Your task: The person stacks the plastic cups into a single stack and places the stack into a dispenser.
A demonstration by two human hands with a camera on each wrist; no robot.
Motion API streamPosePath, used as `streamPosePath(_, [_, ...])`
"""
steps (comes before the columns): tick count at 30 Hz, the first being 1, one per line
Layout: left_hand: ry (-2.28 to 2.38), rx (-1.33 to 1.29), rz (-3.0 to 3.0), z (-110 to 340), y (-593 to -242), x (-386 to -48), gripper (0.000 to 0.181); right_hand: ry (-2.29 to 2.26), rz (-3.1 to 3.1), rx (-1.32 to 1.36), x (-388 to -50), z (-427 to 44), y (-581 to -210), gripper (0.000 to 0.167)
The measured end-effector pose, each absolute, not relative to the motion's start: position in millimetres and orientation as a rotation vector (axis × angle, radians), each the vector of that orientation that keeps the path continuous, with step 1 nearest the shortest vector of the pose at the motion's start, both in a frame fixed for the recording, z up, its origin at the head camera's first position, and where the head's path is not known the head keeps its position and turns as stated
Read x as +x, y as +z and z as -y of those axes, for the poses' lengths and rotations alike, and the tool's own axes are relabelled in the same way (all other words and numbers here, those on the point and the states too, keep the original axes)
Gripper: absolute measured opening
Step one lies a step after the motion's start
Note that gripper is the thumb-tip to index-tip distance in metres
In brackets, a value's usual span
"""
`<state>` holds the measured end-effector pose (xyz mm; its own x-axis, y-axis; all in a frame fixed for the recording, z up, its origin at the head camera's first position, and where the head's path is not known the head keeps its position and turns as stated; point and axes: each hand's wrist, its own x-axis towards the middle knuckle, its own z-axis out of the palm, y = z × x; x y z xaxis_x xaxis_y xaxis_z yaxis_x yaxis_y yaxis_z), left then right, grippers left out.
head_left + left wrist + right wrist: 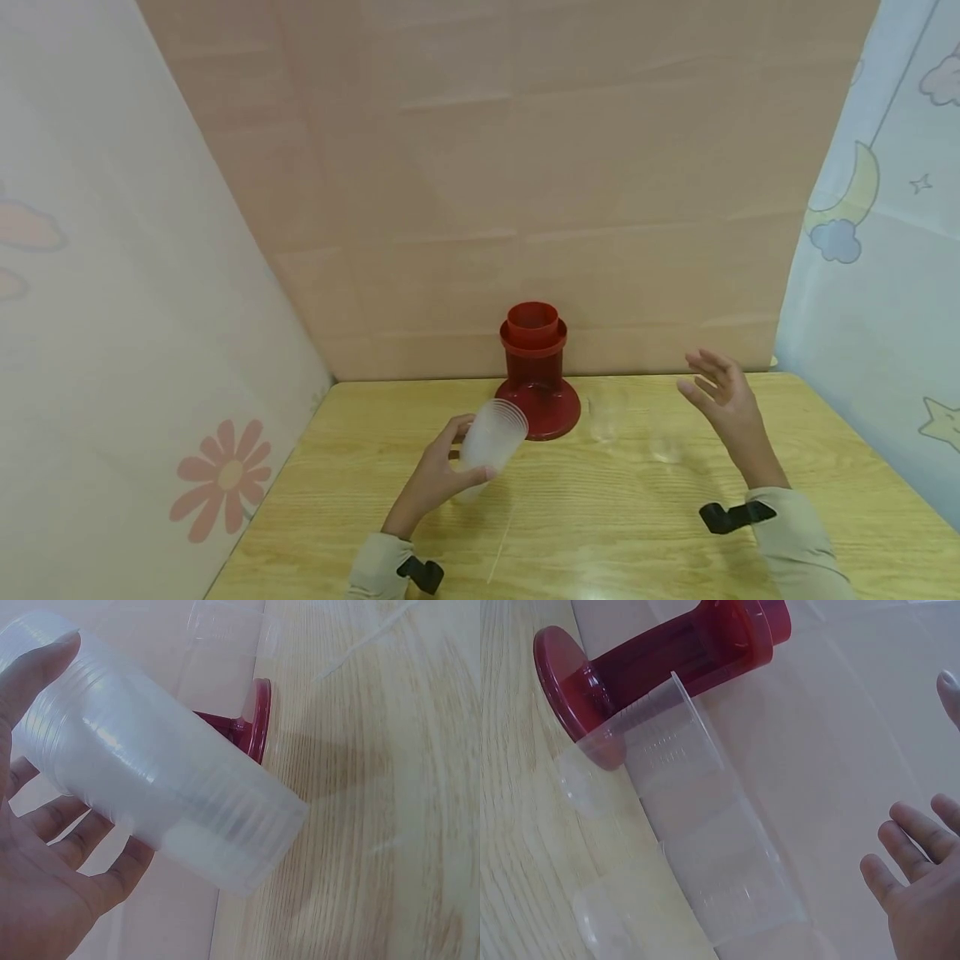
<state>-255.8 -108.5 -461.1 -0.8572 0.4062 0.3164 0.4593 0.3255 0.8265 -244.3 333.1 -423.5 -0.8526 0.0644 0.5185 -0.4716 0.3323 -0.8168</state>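
My left hand (437, 479) grips a tilted stack of nested clear plastic cups (495, 437), fingers on one side and thumb on the other. The left wrist view shows the stack (172, 765) close up, its bottom over the table. Behind it is a red, round-based cup holder (536, 367), upright, with a narrower ring at its top. To the holder's right, two clear cups, a nearer one (735, 877) and one beside the holder (671, 742), stand on the table. My right hand (727, 408) hovers right of them, fingers loosely bent and holding nothing.
A wood-patterned table (585, 533) lies under everything, with a plain beige sheet (525, 167) behind it. Printed sheets flank it left (112, 350) and right (900, 317). A thin pale strip (501, 546) lies on the table near the left hand.
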Motion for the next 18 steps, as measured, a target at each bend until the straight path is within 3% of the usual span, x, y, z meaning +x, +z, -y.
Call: streamPosePath(18, [-1.610,-0.812,2.520,108,-463,-257,0.071,1.585,2.200,0.275,-244,-347,-447,0.067])
